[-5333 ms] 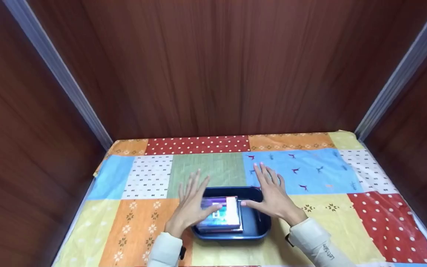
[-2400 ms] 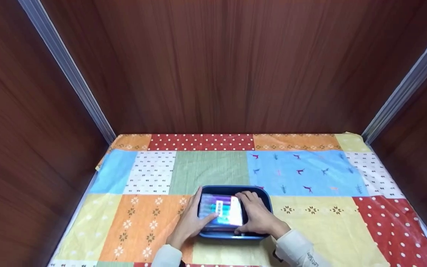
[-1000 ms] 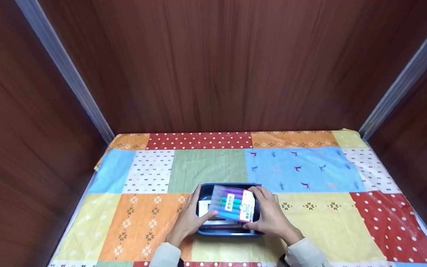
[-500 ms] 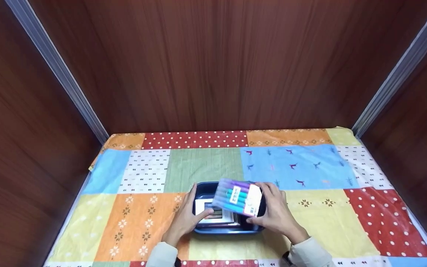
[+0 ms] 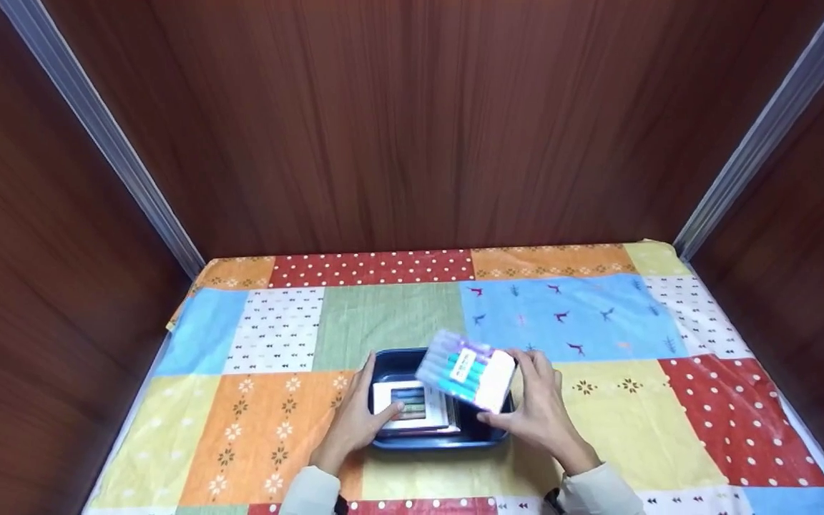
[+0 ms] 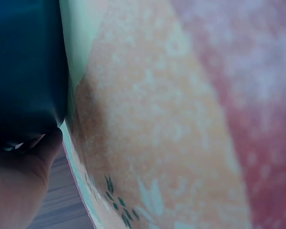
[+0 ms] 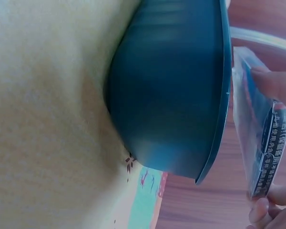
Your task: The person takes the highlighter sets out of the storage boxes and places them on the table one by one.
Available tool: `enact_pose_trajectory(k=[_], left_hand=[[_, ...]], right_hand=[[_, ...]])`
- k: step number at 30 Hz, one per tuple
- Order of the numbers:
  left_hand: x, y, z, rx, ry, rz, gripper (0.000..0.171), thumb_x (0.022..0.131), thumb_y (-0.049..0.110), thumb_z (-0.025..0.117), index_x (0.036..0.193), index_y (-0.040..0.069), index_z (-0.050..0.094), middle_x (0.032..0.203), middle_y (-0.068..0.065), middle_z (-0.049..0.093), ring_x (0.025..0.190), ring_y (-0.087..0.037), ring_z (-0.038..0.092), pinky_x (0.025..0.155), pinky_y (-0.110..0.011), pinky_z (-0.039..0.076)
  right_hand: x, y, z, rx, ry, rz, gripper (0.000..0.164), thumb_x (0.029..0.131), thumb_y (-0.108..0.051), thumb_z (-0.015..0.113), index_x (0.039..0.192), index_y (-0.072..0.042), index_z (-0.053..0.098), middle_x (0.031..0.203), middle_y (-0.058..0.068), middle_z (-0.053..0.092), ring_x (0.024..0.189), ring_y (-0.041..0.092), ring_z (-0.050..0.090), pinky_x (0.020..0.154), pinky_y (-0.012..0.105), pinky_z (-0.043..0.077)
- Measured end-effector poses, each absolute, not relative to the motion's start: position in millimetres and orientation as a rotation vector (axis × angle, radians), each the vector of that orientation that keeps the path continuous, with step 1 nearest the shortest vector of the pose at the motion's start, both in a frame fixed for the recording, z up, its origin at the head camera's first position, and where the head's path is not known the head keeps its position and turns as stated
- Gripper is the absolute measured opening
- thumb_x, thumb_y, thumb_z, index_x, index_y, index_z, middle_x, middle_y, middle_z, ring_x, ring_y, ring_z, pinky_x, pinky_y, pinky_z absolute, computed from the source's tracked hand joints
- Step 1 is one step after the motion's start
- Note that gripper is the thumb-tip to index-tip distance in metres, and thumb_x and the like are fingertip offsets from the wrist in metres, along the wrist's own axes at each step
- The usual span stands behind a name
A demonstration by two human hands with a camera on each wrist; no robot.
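My right hand [image 5: 542, 411] grips the right end of a clear pack of coloured markers [image 5: 458, 365], thumb at the near edge and fingers at the far one. The pack is tilted above the dark blue plastic tub [image 5: 440, 443]; in the right wrist view its printed edge [image 7: 271, 152] stands clear of the rim. My left hand [image 5: 355, 418] holds the tub's left side, fingers along the outer wall and thumb over the rim. Inside the tub lies a white box [image 5: 383, 408] with a window showing coloured sticks. It rests on other flat packs, mostly hidden.
The tub stands on a patchwork tablecloth [image 5: 398, 315] near the front of the table. Brown wood-grain panels [image 5: 412, 129] rise behind and on both sides, with grey metal strips [image 5: 111, 136] at the corners.
Both hands came down to the tub. The right hand took hold of the top marker pack and lifted it up and right, uncovering the white box. The left hand stayed at the tub's side.
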State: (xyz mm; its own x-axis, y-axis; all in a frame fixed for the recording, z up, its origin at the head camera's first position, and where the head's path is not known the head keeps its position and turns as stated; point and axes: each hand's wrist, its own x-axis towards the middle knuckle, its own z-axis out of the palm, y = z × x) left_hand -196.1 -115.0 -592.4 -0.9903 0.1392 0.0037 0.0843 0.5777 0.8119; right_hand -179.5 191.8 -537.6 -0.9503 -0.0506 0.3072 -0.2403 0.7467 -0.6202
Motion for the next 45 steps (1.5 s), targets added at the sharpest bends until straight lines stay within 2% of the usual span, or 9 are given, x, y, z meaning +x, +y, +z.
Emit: enact_pose_trajectory(k=[5,12,22,31,38,45], left_hand=[[-197.4,-115.9,-594.2,0.203,2.744,1.414,0.094,0.092,0.044,0.07,0.163,0.033,0.009,0.169,-0.012,0.021,0.153,-0.041,0.026,0.121,-0.065,0.027],[-192.4,-119.6,-600.6,0.263,2.776,1.425,0.089,0.097,0.038,0.065,0.164,0.022,0.009,0.167,-0.018,0.023,0.151,-0.044,0.029,0.119,-0.066,0.03],[-194.9,-116.6,-589.3,0.189,2.797,1.336,0.089,0.097,0.044,0.063,0.163,0.031,0.006,0.168,-0.014,0.024,0.151,-0.042,0.032,0.119,-0.064,0.032],[-193.7,-112.8,-592.8,0.223,2.795,1.348,0.088,0.097,0.043,0.063,0.164,0.022,0.01,0.166,-0.016,0.026,0.15,-0.044,0.033,0.117,-0.066,0.033],[-195.9,-113.1,-593.7,0.245,2.797,1.35,0.088,0.097,0.048,0.061,0.164,0.026,0.008,0.166,-0.016,0.026,0.15,-0.043,0.033,0.117,-0.065,0.033],[-196.4,-116.6,-593.8,0.24,2.812,1.341,0.087,0.097,0.049,0.061,0.164,0.025,0.009,0.166,-0.015,0.027,0.15,-0.043,0.033,0.116,-0.066,0.033]], right_hand=[[-177.0,195.5,-537.5,0.144,-2.655,1.042,0.105,0.05,-0.041,0.099,0.139,-0.012,0.051,0.127,0.014,0.048,0.111,0.034,0.043,0.091,0.043,0.035],[-171.6,201.3,-539.3,0.084,-2.597,1.114,0.104,0.049,-0.037,0.1,0.138,-0.012,0.052,0.12,0.011,0.048,0.107,0.03,0.042,0.091,0.04,0.027],[-169.0,209.7,-538.9,0.011,-2.574,1.076,0.1,0.052,-0.029,0.099,0.137,-0.009,0.05,0.117,0.015,0.047,0.108,0.026,0.04,0.092,0.042,0.025],[-165.9,219.8,-540.6,-0.109,-2.597,1.026,0.103,0.055,-0.034,0.097,0.14,-0.005,0.047,0.112,0.015,0.044,0.103,0.031,0.039,0.092,0.044,0.027],[-172.8,224.2,-537.2,-0.131,-2.564,0.984,0.102,0.056,-0.034,0.097,0.139,-0.003,0.047,0.112,0.018,0.044,0.101,0.031,0.039,0.092,0.044,0.026],[-176.0,228.0,-534.0,-0.162,-2.524,1.004,0.103,0.054,-0.033,0.097,0.139,-0.004,0.048,0.111,0.017,0.042,0.101,0.031,0.04,0.088,0.04,0.029]])
